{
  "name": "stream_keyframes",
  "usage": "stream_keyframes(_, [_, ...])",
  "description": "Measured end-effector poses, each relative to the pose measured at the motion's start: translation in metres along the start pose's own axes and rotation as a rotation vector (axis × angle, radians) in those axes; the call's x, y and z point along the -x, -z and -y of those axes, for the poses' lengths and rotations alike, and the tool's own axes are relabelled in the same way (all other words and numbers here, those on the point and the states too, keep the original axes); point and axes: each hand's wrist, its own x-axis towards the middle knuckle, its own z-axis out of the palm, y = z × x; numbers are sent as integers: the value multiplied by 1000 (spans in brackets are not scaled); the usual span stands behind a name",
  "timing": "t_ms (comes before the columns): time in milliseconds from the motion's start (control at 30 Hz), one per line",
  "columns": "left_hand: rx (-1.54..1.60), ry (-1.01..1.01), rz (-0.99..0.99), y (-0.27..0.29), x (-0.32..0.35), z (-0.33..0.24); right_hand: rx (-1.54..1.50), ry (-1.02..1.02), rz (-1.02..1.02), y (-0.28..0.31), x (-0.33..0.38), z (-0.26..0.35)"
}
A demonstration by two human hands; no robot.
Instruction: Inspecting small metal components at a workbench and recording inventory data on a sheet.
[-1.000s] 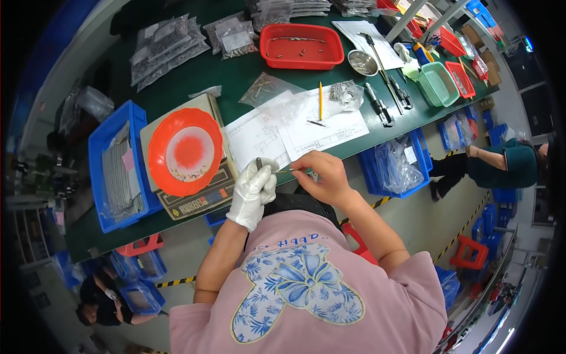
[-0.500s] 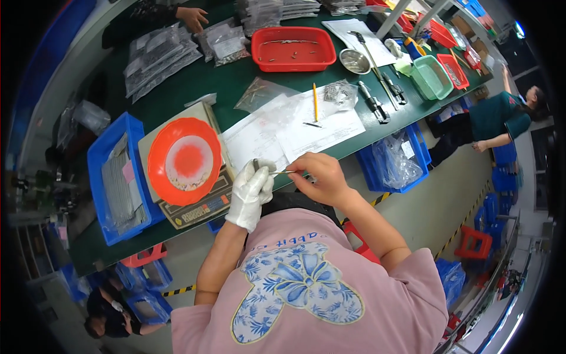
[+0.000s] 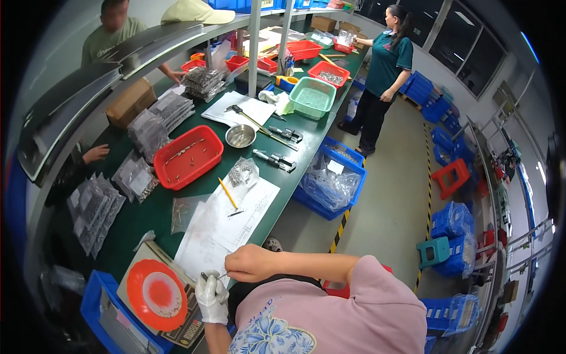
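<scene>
My left hand [image 3: 211, 297], in a white glove, has its fingers closed round a small dark metal piece [image 3: 204, 275]. My bare right hand [image 3: 250, 264] pinches a thin metal rod [image 3: 222, 275] whose other end meets the gloved fingers. What kind of part either one is, I cannot tell at this size. Both hands are together in front of my body, at the near edge of the printed sheets [image 3: 190, 255]. Left of the glove, an orange-red plate [image 3: 137, 272] with small bits in it rests on a weighing scale [image 3: 193, 328].
On the green table [image 3: 268, 203] lie a yellow pencil [image 3: 227, 193], a bag of small metal parts [image 3: 243, 172], calipers [image 3: 265, 128] and micrometers [image 3: 274, 159]. A red tray [image 3: 187, 158], steel bowl [image 3: 240, 136] and green basket [image 3: 312, 98] stand beyond. A co-worker [image 3: 386, 65] stands far right.
My view has swung to the right, so the table and hands now appear further left and lower. The hands stay together, with the thin rod still between them.
</scene>
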Motion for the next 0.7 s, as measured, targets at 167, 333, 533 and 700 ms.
stream_keyframes(167, [-67,-37,5,-7,1,-5,-320,-283,70,-15,7,-3])
stream_keyframes(333, [-181,-109,-50,-1,-1,-3,-532,-552,113,-12,8,4])
stream_keyframes(533, [48,86,5,3,-1,-2,84,-25,77,-6,8,0])
stream_keyframes(700, [-151,-69,0,-4,1,0,-363,-336,73,-16,12,-3])
